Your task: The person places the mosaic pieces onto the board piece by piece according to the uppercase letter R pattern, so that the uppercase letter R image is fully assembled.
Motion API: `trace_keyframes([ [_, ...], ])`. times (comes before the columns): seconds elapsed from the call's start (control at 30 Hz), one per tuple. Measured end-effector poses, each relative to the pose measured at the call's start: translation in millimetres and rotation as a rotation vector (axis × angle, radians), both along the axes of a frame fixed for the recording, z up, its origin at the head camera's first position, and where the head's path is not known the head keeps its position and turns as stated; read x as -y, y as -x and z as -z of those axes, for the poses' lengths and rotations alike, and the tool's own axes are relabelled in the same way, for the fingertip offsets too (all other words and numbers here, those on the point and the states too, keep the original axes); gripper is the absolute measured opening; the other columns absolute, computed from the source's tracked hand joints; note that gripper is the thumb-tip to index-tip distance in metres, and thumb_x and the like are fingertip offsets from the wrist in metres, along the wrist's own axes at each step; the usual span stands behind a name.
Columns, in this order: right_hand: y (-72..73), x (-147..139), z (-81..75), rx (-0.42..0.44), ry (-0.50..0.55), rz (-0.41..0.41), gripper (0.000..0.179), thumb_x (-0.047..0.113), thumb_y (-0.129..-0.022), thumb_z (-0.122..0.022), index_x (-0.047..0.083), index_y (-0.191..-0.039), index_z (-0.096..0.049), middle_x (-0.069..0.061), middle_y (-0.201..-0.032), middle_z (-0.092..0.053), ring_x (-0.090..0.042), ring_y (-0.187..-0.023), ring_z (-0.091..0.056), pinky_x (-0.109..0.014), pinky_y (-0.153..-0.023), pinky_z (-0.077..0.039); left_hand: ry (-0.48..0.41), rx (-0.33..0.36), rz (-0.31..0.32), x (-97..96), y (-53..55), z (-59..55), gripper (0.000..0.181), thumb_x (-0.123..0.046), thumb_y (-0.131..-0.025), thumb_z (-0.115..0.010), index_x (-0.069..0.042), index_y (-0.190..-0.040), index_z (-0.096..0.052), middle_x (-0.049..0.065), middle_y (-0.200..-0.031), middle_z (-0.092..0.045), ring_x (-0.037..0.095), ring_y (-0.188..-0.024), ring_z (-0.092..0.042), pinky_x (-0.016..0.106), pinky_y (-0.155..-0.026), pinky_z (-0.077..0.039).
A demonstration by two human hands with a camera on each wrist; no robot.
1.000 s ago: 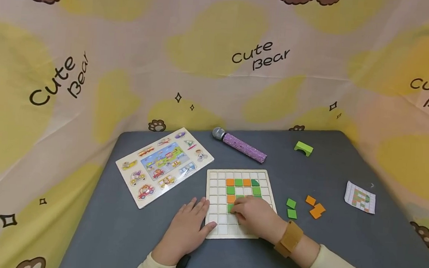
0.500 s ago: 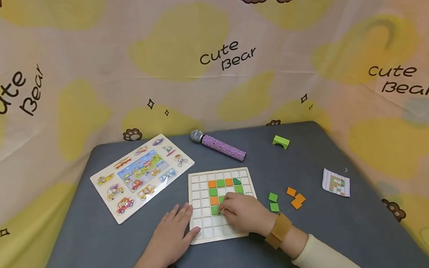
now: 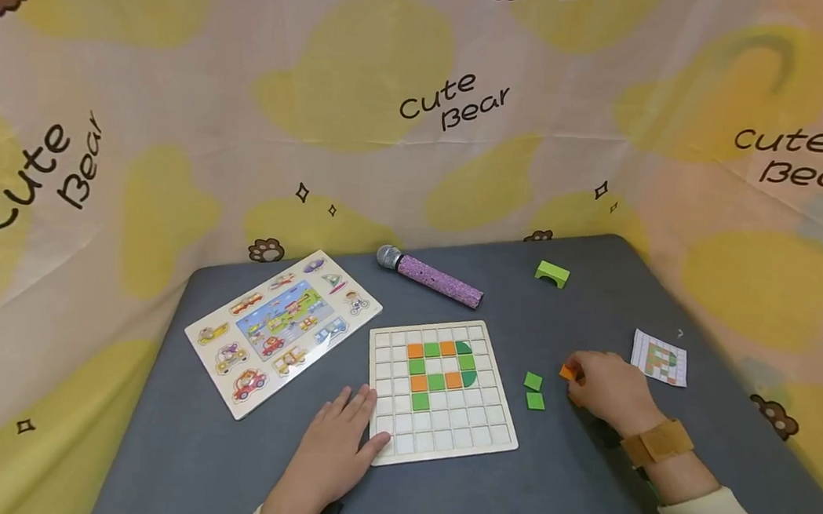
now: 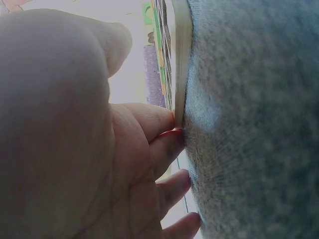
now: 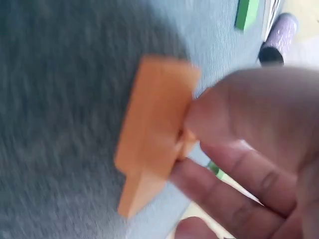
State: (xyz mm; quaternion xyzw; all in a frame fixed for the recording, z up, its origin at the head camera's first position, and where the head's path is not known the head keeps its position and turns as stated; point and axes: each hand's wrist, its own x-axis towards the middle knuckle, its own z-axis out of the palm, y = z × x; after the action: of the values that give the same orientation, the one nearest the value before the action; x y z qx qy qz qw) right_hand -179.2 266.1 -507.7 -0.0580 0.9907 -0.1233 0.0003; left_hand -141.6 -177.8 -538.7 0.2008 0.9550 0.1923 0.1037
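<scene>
The square wooden grid board (image 3: 500,427) holds orange and green tiles in the outline of a letter P, with rounded green pieces at its right corners. My left hand (image 3: 329,452) lies at the board's left edge, fingers extended and thumb on the lower left corner. In the left wrist view the fingertips (image 4: 172,186) touch the cloth beside the board's rim. To the right of the board, my right hand (image 3: 611,391) pinches an orange square tile (image 5: 187,144) between thumb and fingers. Other orange tiles (image 5: 154,119) lie against the fingertips, blurred; the hand mostly hides them in the head view.
Two green tiles (image 3: 534,401) lie between board and right hand. A printed pattern card (image 3: 660,359) is at the right. Behind stand a green arch block (image 3: 553,274) and a purple glitter microphone (image 3: 441,281). A vehicle picture puzzle (image 3: 214,363) lies at the left.
My right hand has moved right from the board to the orange tiles. The P's right side and lower row, covered before, now show. My left hand stays at the board's edge.
</scene>
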Motion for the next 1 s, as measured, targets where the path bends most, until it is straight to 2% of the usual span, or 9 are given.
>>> trace_keyframes([
  [0.1,3.5,9,3.9,-0.021,-0.01,-0.023,0.016,0.01,-0.085,-0.081,0.011,-0.102,-0.081,-0.002,-0.086,-0.071,-0.018,-0.067,-0.056,-0.038,-0.051,-0.049,0.019,0.022,-0.021,4.3,-1.9,2.9,0.078,-0.056,-0.107,-0.058,-0.006,-0.164,-0.043,0.012,-0.168,-0.041,0.041,-0.157,-0.029,0.064,-0.123,-0.027],
  [0.23,9.9,44,3.1,-0.131,-0.055,-0.09,0.013,0.01,-0.081,-0.083,0.015,-0.093,-0.081,0.002,-0.082,-0.07,-0.018,-0.068,-0.056,-0.039,-0.052,-0.051,0.024,0.054,-0.036,9.6,-4.2,4.7,0.078,-0.058,-0.107,-0.057,-0.007,-0.165,-0.043,0.012,-0.168,-0.041,0.042,-0.157,-0.029,0.065,-0.123,-0.027],
  [0.37,10.1,92,-0.7,-0.193,-0.037,-0.257,0.015,0.01,-0.081,-0.085,0.016,-0.095,-0.083,0.005,-0.086,-0.073,-0.015,-0.073,-0.058,-0.032,-0.055,-0.051,0.009,0.049,-0.021,8.4,-1.3,4.9,0.08,-0.062,-0.107,-0.054,-0.008,-0.165,-0.042,0.012,-0.168,-0.04,0.042,-0.157,-0.029,0.065,-0.123,-0.027],
  [0.47,8.4,119,-1.9,-0.18,-0.01,-0.414,0.017,0.006,-0.082,-0.079,0.018,-0.094,-0.084,0.008,-0.087,-0.074,-0.011,-0.073,-0.056,-0.026,-0.059,-0.048,0.018,0.028,-0.003,3.1,2.6,4.8,0.079,-0.061,-0.107,-0.053,-0.008,-0.165,-0.042,0.011,-0.168,-0.04,0.041,-0.157,-0.03,0.064,-0.123,-0.027],
  [0.53,7.0,131,-1.4,-0.166,0.003,-0.48,0.021,0.003,-0.082,-0.075,0.018,-0.093,-0.084,0.009,-0.087,-0.074,-0.01,-0.073,-0.053,-0.024,-0.06,-0.046,0.015,0.006,0.009,-0.9,4.3,4.6,0.078,-0.059,-0.107,-0.054,-0.007,-0.164,-0.043,0.011,-0.168,-0.041,0.041,-0.157,-0.03,0.063,-0.123,-0.028],
  [0.6,5.4,137,-0.6,-0.154,-0.008,-0.507,0.021,0.004,-0.082,-0.075,0.02,-0.091,-0.084,0.011,-0.086,-0.073,-0.009,-0.072,-0.051,-0.024,-0.062,-0.044,0.009,-0.015,0.021,-4.7,5.0,3.9,0.076,-0.057,-0.108,-0.055,-0.006,-0.164,-0.044,0.012,-0.168,-0.041,0.041,-0.157,-0.03,0.063,-0.123,-0.028],
  [0.67,3.4,139,-0.1,-0.143,-0.021,-0.499,0.02,0.005,-0.082,-0.076,0.021,-0.092,-0.084,0.012,-0.086,-0.072,-0.009,-0.073,-0.049,-0.025,-0.062,-0.044,-0.005,-0.037,0.04,-9.2,6.3,3.2,0.076,-0.057,-0.108,-0.054,-0.005,-0.163,-0.044,0.012,-0.167,-0.042,0.041,-0.156,-0.031,0.063,-0.123,-0.029],
  [0.8,1.0,140,1.0,-0.138,-0.032,-0.501,0.014,0.011,-0.087,-0.082,0.021,-0.095,-0.087,0.011,-0.09,-0.074,-0.01,-0.077,-0.055,-0.026,-0.066,-0.05,-0.007,-0.06,0.066,-14.2,7.5,2.8,0.076,-0.057,-0.109,-0.052,-0.005,-0.164,-0.043,0.013,-0.167,-0.041,0.041,-0.156,-0.031,0.062,-0.123,-0.03],
  [1.0,4.0,161,0.9,-0.133,-0.012,-0.604,0.013,0.016,-0.094,-0.084,0.02,-0.105,-0.088,0.004,-0.094,-0.069,-0.012,-0.079,-0.058,-0.027,-0.068,-0.054,0.022,-0.046,0.01,-0.9,0.0,3.9,0.075,-0.055,-0.108,-0.056,-0.005,-0.163,-0.044,0.012,-0.167,-0.042,0.04,-0.156,-0.032,0.061,-0.123,-0.031],
])
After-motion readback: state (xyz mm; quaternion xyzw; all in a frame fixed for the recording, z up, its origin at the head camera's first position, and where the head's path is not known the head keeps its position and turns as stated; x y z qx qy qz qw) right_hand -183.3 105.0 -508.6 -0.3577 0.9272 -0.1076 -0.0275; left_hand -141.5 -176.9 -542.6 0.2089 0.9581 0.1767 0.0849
